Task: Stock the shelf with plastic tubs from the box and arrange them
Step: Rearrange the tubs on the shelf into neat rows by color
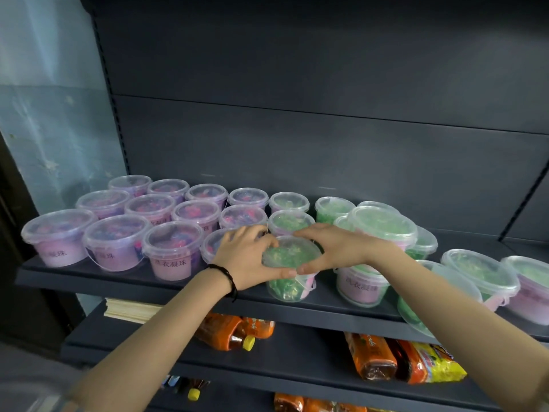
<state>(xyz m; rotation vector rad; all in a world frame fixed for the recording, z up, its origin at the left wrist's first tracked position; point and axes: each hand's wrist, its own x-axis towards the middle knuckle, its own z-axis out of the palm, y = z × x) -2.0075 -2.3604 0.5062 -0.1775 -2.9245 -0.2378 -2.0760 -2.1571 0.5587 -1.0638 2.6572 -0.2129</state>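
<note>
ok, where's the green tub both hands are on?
Head view, centre: the green tub sits at the shelf front edge, between left hand and right hand, beside the pink tubs.

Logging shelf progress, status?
Both hands, left and right, clasp green-filled tub at shelf front edge. Pink-filled tubs left, stacked green tubs right, close.
</note>
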